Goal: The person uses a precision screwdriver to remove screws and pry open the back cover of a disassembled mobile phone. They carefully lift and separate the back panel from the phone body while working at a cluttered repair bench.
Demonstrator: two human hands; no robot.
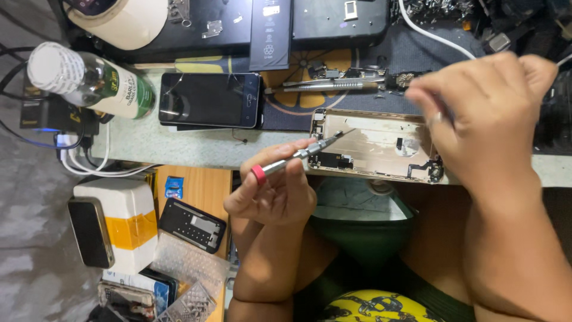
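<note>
My left hand grips a small silver screwdriver with a red cap, its tip resting inside an opened gold phone shell that lies at the bench's near edge. My right hand hovers over the shell's right end with fingers curled; whether it pinches anything is hidden. The shell's bare inside shows small black parts along its lower edge.
A black phone lies left of the shell. A bottle with a white cap lies on its side at far left. Tweezers rest behind the shell. Below the bench stand a white box and phone parts.
</note>
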